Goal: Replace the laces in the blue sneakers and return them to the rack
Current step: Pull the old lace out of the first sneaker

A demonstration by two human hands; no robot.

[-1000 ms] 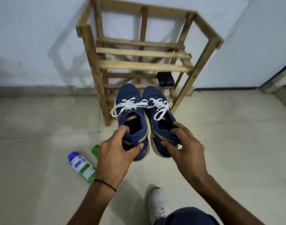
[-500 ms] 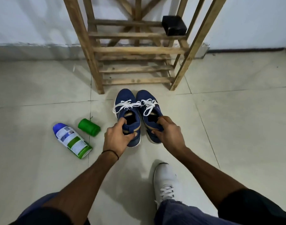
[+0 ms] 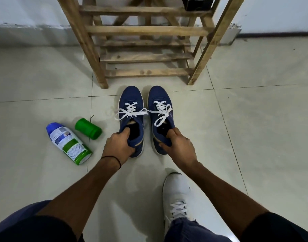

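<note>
Two blue sneakers with white laces stand side by side on the tiled floor, toes towards the wooden rack [image 3: 146, 30]. My left hand [image 3: 117, 145] grips the heel collar of the left sneaker [image 3: 131, 100], fingers inside the opening. My right hand [image 3: 178, 145] grips the heel collar of the right sneaker [image 3: 159, 96] the same way. The laces are tied in bows and their loose loops meet between the shoes. Both soles appear to rest on the floor, just in front of the rack's lowest shelf.
A white, blue and green bottle [image 3: 68, 143] lies on its side at the left, its green cap [image 3: 87, 128] beside it. A black object [image 3: 197, 3] sits on an upper rack slat. My white shoe [image 3: 176, 194] stands below the right hand.
The sneakers came down from in front of the rack's lower shelves to the floor, both hands still holding the heels. The view tilted down as I bent lower.
</note>
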